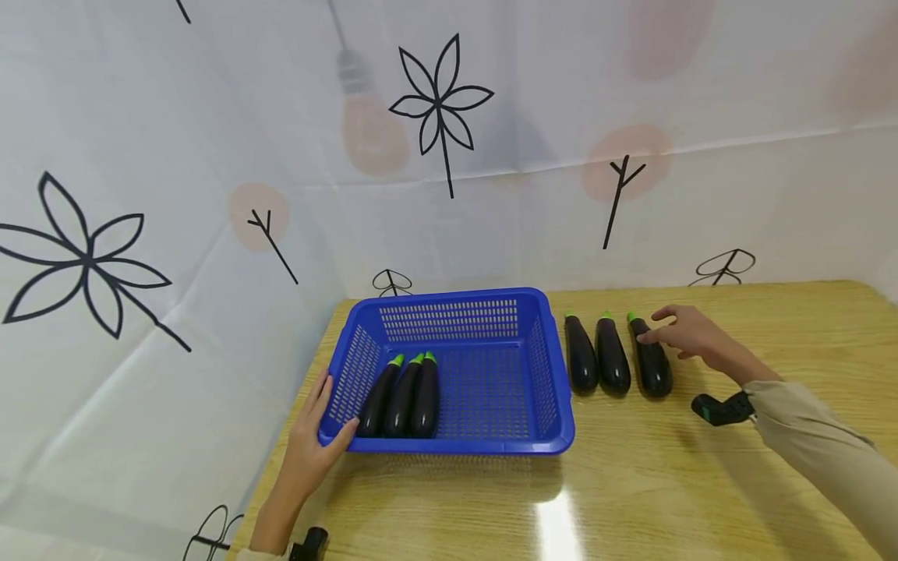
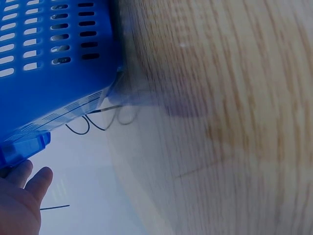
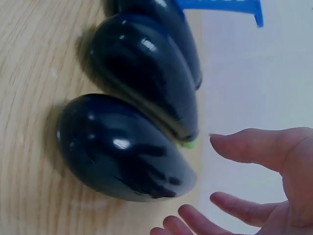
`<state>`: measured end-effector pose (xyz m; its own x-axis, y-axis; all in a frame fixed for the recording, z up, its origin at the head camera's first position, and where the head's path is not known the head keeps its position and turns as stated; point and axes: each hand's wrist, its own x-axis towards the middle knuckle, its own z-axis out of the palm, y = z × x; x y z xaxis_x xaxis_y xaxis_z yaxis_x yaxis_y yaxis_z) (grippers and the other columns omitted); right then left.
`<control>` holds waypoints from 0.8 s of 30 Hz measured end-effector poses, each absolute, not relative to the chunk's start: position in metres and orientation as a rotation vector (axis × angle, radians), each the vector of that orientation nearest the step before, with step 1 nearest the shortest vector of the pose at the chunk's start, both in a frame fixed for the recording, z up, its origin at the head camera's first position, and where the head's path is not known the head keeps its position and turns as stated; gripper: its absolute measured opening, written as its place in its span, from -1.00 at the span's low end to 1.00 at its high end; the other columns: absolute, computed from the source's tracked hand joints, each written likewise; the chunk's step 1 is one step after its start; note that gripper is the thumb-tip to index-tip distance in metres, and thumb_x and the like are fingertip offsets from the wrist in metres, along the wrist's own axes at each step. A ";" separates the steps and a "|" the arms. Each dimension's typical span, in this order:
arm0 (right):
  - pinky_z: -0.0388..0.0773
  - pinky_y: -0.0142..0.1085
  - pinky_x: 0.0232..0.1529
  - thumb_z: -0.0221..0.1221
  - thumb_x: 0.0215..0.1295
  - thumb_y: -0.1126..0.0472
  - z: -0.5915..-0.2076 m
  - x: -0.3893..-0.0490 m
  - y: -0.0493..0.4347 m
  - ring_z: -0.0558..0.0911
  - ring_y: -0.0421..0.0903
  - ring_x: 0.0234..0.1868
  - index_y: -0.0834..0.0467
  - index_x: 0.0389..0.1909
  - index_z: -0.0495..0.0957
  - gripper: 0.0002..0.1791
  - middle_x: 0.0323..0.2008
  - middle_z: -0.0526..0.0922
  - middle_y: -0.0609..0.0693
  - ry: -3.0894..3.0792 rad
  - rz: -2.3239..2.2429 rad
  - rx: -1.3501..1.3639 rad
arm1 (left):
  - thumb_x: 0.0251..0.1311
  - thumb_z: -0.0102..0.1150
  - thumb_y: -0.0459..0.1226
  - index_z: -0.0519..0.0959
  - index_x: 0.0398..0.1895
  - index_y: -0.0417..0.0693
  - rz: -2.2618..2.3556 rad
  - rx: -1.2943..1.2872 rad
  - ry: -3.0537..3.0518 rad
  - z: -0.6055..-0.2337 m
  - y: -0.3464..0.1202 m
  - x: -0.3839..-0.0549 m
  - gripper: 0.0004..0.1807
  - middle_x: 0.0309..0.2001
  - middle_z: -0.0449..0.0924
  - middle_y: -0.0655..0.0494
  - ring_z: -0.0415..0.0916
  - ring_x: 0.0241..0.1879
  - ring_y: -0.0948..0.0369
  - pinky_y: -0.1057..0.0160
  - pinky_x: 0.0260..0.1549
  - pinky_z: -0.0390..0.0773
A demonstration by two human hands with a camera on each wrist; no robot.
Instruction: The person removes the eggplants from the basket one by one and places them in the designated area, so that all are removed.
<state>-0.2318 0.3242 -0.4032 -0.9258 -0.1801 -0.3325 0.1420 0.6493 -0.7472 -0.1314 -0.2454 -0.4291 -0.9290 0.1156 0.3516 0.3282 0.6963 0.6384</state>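
Note:
A blue plastic basket sits on the table, with three eggplants lying side by side in its left part. At its near left corner my left hand holds the rim, thumb over the front edge and fingers along the left side. In the left wrist view, two fingers of that hand show beside the rim. Right of the basket, three more eggplants lie in a row. My right hand hovers by the rightmost eggplant, thumb and fingers spread apart, holding nothing.
The wooden table extends in front of the basket and to the right. A patterned white cloth hangs behind it and along the left side. Dark wrist devices are worn on both arms.

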 end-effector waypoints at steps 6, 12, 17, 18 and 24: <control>0.49 0.12 -0.11 0.11 0.33 0.02 -0.390 -0.230 0.314 0.33 0.44 0.12 0.54 0.29 0.05 -0.19 0.18 0.19 0.57 2.539 -1.174 -0.090 | 0.10 0.28 -0.22 0.11 0.44 -0.17 -1.067 -0.348 -2.621 -0.428 -0.245 -0.131 -0.14 0.47 -0.02 0.03 0.15 0.31 -0.13 -0.16 0.00 0.39; 0.52 0.06 -0.13 0.13 0.32 -0.02 -0.377 -0.230 0.301 0.39 0.38 0.10 0.48 0.27 0.13 -0.23 0.17 0.28 0.52 2.538 -1.206 -0.139 | 0.11 0.28 -0.20 0.10 0.45 -0.15 -1.081 -0.338 -2.626 -0.427 -0.244 -0.131 -0.14 0.47 -0.03 0.02 0.15 0.30 -0.15 -0.20 -0.01 0.39; 0.55 -0.02 -0.16 0.14 0.31 -0.03 -0.367 -0.229 0.288 0.44 0.32 0.07 0.45 0.25 0.19 -0.26 0.13 0.35 0.48 2.513 -1.254 -0.181 | 0.12 0.28 -0.20 0.09 0.46 -0.13 -1.089 -0.338 -2.627 -0.427 -0.244 -0.131 -0.14 0.47 -0.03 0.02 0.16 0.30 -0.14 -0.19 -0.02 0.41; 0.55 -0.02 -0.16 0.14 0.31 -0.03 -0.364 -0.229 0.285 0.46 0.30 0.05 0.44 0.25 0.19 -0.26 0.13 0.37 0.47 2.507 -1.264 -0.192 | 0.11 0.28 -0.20 0.09 0.46 -0.13 -1.091 -0.340 -2.624 -0.427 -0.244 -0.131 -0.14 0.47 -0.03 0.02 0.16 0.30 -0.13 -0.18 -0.02 0.41; 0.56 -0.05 -0.15 0.14 0.32 0.00 -0.353 -0.227 0.268 0.53 0.20 -0.02 0.42 0.25 0.22 -0.31 0.08 0.46 0.39 2.464 -1.313 -0.239 | 0.09 0.29 -0.22 0.12 0.44 -0.17 -1.082 -0.346 -2.608 -0.428 -0.245 -0.130 -0.14 0.47 -0.01 0.04 0.17 0.29 -0.13 -0.15 -0.02 0.41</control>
